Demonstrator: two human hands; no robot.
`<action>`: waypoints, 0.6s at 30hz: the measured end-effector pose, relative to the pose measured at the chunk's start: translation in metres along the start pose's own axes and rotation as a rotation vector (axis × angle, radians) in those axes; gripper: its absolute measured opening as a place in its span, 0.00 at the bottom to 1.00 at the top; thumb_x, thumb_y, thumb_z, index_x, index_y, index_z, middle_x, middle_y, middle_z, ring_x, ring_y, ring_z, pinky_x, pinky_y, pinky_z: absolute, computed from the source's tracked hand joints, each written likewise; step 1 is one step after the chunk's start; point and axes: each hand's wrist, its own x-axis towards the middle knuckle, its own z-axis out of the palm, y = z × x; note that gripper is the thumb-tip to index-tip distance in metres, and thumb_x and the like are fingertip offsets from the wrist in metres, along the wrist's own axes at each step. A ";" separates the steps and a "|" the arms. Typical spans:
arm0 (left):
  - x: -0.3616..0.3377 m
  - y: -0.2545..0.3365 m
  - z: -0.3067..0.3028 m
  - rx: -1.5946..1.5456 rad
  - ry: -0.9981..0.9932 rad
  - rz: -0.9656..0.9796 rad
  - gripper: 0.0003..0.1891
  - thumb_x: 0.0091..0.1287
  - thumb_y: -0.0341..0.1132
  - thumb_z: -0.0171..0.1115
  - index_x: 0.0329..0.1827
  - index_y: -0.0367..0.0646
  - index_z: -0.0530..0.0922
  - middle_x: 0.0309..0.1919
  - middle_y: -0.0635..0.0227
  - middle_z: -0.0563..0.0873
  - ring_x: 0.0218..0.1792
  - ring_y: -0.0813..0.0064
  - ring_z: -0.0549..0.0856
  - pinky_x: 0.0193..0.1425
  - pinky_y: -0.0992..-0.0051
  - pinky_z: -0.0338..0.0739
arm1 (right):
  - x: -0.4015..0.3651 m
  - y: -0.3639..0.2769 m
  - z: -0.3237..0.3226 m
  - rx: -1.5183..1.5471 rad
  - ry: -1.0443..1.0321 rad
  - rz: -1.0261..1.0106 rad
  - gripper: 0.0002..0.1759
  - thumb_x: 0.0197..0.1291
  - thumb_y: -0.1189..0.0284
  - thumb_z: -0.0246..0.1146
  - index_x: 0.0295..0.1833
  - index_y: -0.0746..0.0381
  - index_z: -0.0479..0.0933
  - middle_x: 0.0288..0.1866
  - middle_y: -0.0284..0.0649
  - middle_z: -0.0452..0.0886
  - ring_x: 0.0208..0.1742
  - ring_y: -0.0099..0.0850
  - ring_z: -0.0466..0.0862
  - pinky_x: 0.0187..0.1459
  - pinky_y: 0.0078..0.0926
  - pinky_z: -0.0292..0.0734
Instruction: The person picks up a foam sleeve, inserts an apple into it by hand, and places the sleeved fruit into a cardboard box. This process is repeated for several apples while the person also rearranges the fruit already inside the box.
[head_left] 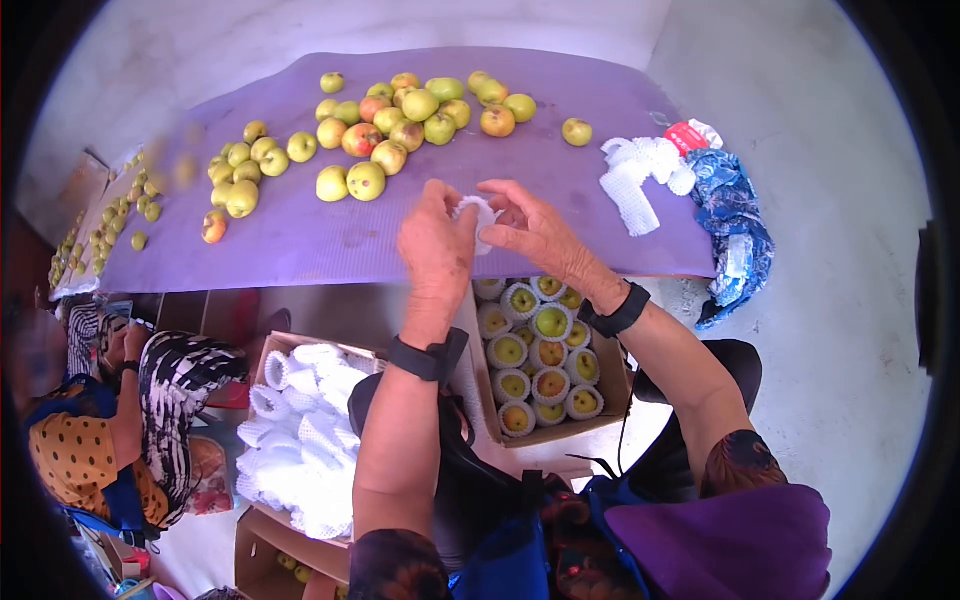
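My left hand point(436, 245) pinches a white foam fruit net point(481, 213) above the front edge of the purple table mat point(330, 235). From the other side, the curled fingers and thumb of my right hand point(540, 232) close around the same net. Whether anything sits inside it is hidden by my fingers. Beyond my hands lies a loose heap of green and reddish apples point(420, 104). Below the table edge stands a cardboard box point(540, 436) packed with apples in foam nets point(549, 354).
A carton heaped with white foam nets point(310, 430) stands at lower left. More nets point(640, 170) and a blue patterned cloth point(733, 215) lie at the mat's right end. A person in a dotted top point(80, 450) sits at the left. Another box point(265, 560) holds apples.
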 end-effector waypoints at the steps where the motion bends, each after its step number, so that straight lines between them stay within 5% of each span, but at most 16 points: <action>1: -0.001 -0.001 0.000 0.007 0.007 0.000 0.11 0.57 0.36 0.67 0.38 0.43 0.76 0.30 0.56 0.84 0.35 0.52 0.85 0.39 0.59 0.77 | 0.004 0.002 0.003 0.003 -0.010 -0.006 0.29 0.61 0.65 0.64 0.65 0.61 0.67 0.50 0.38 0.78 0.48 0.24 0.78 0.51 0.24 0.74; 5: -0.001 -0.006 0.000 0.034 -0.060 0.059 0.12 0.58 0.37 0.67 0.41 0.44 0.78 0.32 0.54 0.85 0.36 0.51 0.85 0.38 0.59 0.78 | 0.015 0.022 0.015 0.253 -0.031 -0.020 0.26 0.61 0.62 0.64 0.61 0.62 0.71 0.48 0.34 0.78 0.45 0.19 0.77 0.44 0.20 0.74; 6: 0.000 -0.016 0.008 0.012 0.023 0.144 0.11 0.58 0.39 0.67 0.39 0.44 0.79 0.23 0.57 0.82 0.26 0.56 0.83 0.31 0.62 0.76 | 0.015 0.023 0.012 0.213 -0.041 -0.013 0.24 0.62 0.62 0.63 0.60 0.63 0.72 0.47 0.33 0.78 0.45 0.18 0.77 0.44 0.19 0.74; 14: 0.004 -0.013 0.011 -0.027 0.129 0.065 0.09 0.58 0.36 0.64 0.39 0.44 0.79 0.33 0.54 0.85 0.37 0.49 0.84 0.39 0.57 0.78 | 0.029 0.052 -0.013 0.186 -0.055 0.060 0.14 0.59 0.73 0.61 0.51 0.65 0.78 0.40 0.33 0.82 0.40 0.20 0.80 0.43 0.19 0.75; 18: 0.005 -0.009 0.009 -0.031 0.051 0.026 0.10 0.59 0.37 0.65 0.39 0.43 0.78 0.36 0.55 0.84 0.41 0.50 0.83 0.45 0.57 0.76 | 0.041 0.059 -0.023 0.383 -0.197 0.100 0.18 0.59 0.72 0.62 0.56 0.64 0.77 0.46 0.38 0.84 0.47 0.27 0.84 0.53 0.22 0.77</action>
